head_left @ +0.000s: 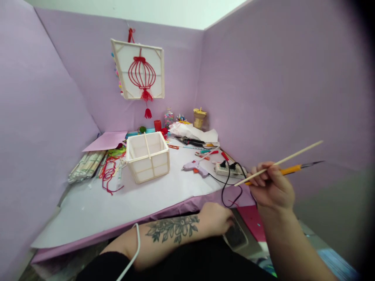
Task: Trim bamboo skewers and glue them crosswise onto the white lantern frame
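Observation:
My right hand [271, 187] is raised at the right of the table and grips a thin wooden stick [293, 156] together with an orange-handled craft knife [295, 168]. Both point up and to the right. My left hand [216, 219], on a tattooed forearm, reaches below the table's front edge and rests on a dark flat object [236, 236] near my lap. A square white paper lantern frame [148, 156] with wooden ribs stands on the white table sheet [123, 207], well left of both hands.
A purple glue gun [195, 167] and a power strip [227, 169] with a black cable lie near the right edge. Scissors [190, 141], red string [109, 175], a stick bundle [84, 166] and small pots sit farther back. A finished lantern panel [139, 70] hangs on the purple wall.

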`<state>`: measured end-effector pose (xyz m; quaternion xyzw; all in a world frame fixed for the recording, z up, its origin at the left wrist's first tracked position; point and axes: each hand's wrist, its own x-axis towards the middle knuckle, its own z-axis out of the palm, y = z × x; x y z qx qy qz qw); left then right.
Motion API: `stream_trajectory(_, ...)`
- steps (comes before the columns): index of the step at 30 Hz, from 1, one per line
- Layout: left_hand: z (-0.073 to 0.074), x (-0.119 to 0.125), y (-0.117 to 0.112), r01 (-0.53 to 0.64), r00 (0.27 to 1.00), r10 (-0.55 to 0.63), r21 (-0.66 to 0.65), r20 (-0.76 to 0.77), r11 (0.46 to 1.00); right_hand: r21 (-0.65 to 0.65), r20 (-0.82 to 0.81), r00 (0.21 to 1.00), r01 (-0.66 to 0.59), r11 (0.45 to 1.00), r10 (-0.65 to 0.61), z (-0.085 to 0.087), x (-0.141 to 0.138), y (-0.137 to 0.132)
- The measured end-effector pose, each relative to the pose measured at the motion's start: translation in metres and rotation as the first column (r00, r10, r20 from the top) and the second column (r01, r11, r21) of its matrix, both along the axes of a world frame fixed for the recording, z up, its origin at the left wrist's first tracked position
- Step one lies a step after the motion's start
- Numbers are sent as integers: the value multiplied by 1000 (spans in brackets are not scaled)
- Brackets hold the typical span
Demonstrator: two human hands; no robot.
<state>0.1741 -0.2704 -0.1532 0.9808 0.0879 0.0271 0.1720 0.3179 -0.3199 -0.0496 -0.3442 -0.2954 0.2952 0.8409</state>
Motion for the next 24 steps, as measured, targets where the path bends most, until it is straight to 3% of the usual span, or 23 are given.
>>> stream_trajectory(3,3,-4,1,-49,999,49,-11,20,999,5,-4,1000,11,1000,-11,-3,-3,3)
stream_trajectory(6,6,-5,2,-17,999,16,14,39,1000,21,14,1000,10,1000,-11,-1,-6,3)
stream_trajectory(13,23,4,34,-146,985,134,114,107,983,34,33,998,54,998,-55,4,0,-3)
stream_trajectory(16,12,4,26,-47,996,38,115,80,992,37,39,997,65,997,-66,5,1,-4)
stream_trajectory(21,-23,-2,6,148,987,-154,113,41,983,43,70,996,58,997,-61,4,1,-6)
stream_trajectory(24,-29,-3,7,189,981,-193,101,29,977,45,71,996,59,997,-62,3,1,-6)
